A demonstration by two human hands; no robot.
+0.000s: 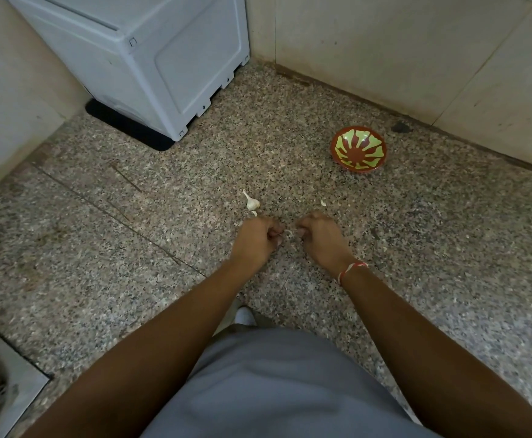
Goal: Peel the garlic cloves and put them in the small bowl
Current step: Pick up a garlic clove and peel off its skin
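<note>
Garlic, a small pale clove (290, 232), sits pinched between the two hands, only a sliver of white showing in the narrow gap between them, low over the speckled grey-brown stone floor (432, 248). The left hand (258, 238) is curled into a loose fist, knuckles up, its fingertips turned inward toward the clove; the right hand (320, 235) mirrors it, fingers bent under and thumb side facing the left, so both are grasping the same bit of garlic from opposite ends. Both forearms stretch straight out and down from the body, nearly parallel, and the right wrist wears a thin red and white thread band (351, 270). Just beyond the left knuckles lies a whitish garlic bulb piece with a pointed papery stem (252, 202), resting on the floor, close to the hand; whether they touch is not clear. A tiny pale scrap of garlic or skin (323, 203) lies a little beyond the right hand. Farther off to the right, well apart from the hands, stands the small round bowl, red-brown with yellow-green radiating patches (358, 149), upright on the floor near the beige wall (416, 58). At the back left a light grey boxy plastic appliance (151, 58) stands in the corner. The person's grey garment (274, 390) fills the foreground.
</note>
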